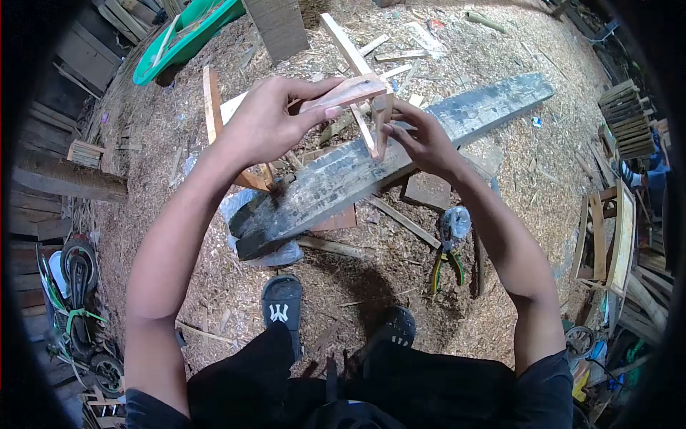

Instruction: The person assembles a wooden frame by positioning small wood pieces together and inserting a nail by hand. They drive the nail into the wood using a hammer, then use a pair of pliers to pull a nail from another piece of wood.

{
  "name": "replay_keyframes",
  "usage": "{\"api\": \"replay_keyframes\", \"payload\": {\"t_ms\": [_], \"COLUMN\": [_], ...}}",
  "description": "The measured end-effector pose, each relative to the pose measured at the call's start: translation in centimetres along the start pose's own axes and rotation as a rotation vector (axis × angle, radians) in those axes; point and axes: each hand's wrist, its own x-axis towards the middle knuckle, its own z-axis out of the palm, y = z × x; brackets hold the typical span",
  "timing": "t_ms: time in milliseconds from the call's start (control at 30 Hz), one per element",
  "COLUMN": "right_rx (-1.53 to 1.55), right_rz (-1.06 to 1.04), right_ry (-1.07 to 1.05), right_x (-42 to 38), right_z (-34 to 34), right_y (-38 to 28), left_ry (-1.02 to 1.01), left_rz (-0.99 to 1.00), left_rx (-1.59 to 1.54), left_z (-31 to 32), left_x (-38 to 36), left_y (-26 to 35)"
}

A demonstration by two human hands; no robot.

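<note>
My left hand [268, 118] is closed on a short reddish wooden piece [350, 91], thumb below and fingers above. The far end of that piece meets a corner of joined wooden strips [382, 114]. My right hand [425, 139] grips this corner from the right, fingers bent round the upright strip. From the corner a pale strip [343, 43] runs away from me. Beneath both hands lies a thick, dark-stained beam [343, 189], slanting up to the right. Whether the piece and the corner are fastened cannot be seen.
Pliers with yellow-green handles [446, 268] lie on the sawdust floor below my right forearm, beside a clear plastic bag [457, 220]. A wooden stick [332, 247] lies below the beam. A green basin [189, 36] is far left; a wooden frame [607, 239] stands right.
</note>
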Motion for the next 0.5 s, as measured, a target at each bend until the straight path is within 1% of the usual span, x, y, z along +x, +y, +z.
{"api": "replay_keyframes", "payload": {"t_ms": [33,100,133,167,200,233,333,367,400,433,500], "right_rx": [0.001,-0.008,-0.003,0.002,0.010,-0.060,-0.002,-0.066,-0.130,-0.131,-0.181], "right_rz": [-0.043,-0.094,-0.058,-0.017,0.054,0.055,0.140,0.171,0.203,0.230,0.251], "right_ry": [0.021,0.068,0.059,0.052,0.077,0.078,0.166,0.166,0.166,0.179,0.218], "right_x": [-0.2,-1.3,-1.8,-2.8,-4.0,-5.3,-9.1,-10.4,-11.7,-13.2,-15.9], "right_z": [-0.4,-1.3,-2.0,-2.6,-3.1,-3.7,-4.4,-4.8,-5.1,-5.5,-6.2], "right_y": [0.3,1.0,1.3,1.6,1.5,1.6,4.3,4.7,5.2,6.4,8.9], "left_ry": [-0.005,-0.137,-0.145,-0.176,-0.136,-0.098,-0.087,-0.148,-0.115,-0.078,-0.054], "left_rz": [0.001,-0.242,-0.277,-0.272,-0.200,-0.131,-0.026,-0.059,-0.026,0.006,-0.015], "left_rx": [-0.006,-0.012,-0.059,-0.078,-0.076,-0.076,-0.077,-0.095,-0.135,-0.177,-0.190], "left_z": [-0.1,-0.6,-0.6,-0.2,-0.1,0.2,-0.2,-0.6,-0.3,0.0,0.3], "left_x": [0.0,0.0,0.0,-0.1,0.1,0.0,0.1,0.2,0.1,0.0,-0.1], "left_y": [0.1,0.9,1.1,0.4,-0.7,-1.7,-2.4,-2.3,-2.5,-2.6,-2.0]}}
